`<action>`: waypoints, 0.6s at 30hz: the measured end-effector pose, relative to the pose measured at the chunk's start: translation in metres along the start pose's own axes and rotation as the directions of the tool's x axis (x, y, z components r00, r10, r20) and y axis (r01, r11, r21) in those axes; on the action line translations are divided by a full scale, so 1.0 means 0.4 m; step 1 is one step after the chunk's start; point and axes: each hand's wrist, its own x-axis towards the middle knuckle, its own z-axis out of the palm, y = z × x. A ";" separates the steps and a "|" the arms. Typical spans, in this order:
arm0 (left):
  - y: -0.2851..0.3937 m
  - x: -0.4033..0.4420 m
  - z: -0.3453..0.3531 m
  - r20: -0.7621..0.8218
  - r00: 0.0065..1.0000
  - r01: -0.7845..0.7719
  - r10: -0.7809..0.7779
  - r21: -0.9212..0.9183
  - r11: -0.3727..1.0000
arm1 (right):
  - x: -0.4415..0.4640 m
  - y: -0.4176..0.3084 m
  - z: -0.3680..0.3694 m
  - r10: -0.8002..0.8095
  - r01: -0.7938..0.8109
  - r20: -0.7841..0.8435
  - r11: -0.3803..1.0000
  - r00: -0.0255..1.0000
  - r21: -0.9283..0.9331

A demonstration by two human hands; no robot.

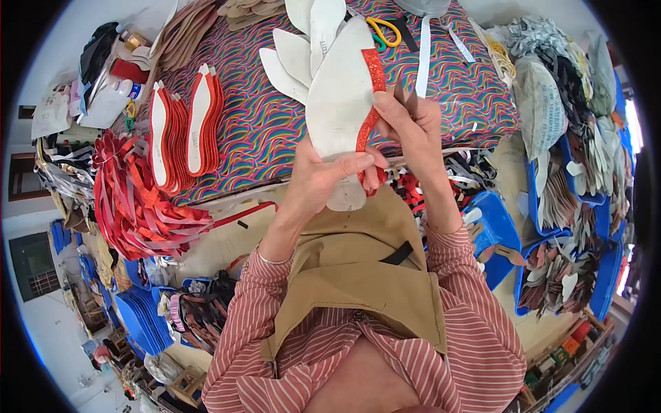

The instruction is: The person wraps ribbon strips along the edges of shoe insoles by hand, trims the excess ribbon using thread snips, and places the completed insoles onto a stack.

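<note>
My left hand grips a white shoe insole near its narrow heel end, the thumb lying across its face. A red glittery strip runs along the insole's right edge and bends round toward the heel. With thumb and fingers closed, my right hand pinches this strip at about mid-length. Other bare white insoles lie fanned out on the table just behind the held one. To the left rest two stacks of red-edged insoles.
A patterned cloth covers the table. Scissors with yellow handles and a white ribbon lie at the back. Red strips hang in a bundle at the left corner. Blue bins with cut pieces stand on the right.
</note>
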 end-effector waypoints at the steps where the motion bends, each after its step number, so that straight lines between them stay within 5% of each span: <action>1: -0.001 -0.001 -0.001 -0.003 1.000 0.005 -0.005 0.011 1.000 | 0.004 0.009 0.000 -0.074 0.073 -0.007 0.995 0.997 -0.073; 5: -0.002 -0.001 -0.009 -0.021 1.000 0.021 -0.020 0.046 0.999 | 0.005 0.039 0.009 -0.285 0.276 0.011 0.919 0.959 -0.282; 9: 0.025 0.010 -0.024 -0.081 0.987 -0.124 0.137 0.148 0.981 | -0.035 0.050 0.041 0.009 -0.019 0.042 0.969 0.999 0.247; 10: 0.037 0.012 -0.028 -0.089 0.986 -0.123 0.138 0.150 0.981 | -0.039 0.060 0.039 0.013 -0.025 0.048 0.968 0.999 0.251; 14: 0.078 0.023 -0.037 -0.176 0.966 -0.175 0.189 0.092 0.980 | -0.071 0.129 -0.018 -0.007 0.113 0.365 0.956 0.931 -0.270; 18: 0.060 0.027 -0.040 -0.250 0.949 -0.189 0.190 0.029 0.982 | -0.105 0.103 -0.028 -0.124 0.241 0.278 0.865 0.953 -0.440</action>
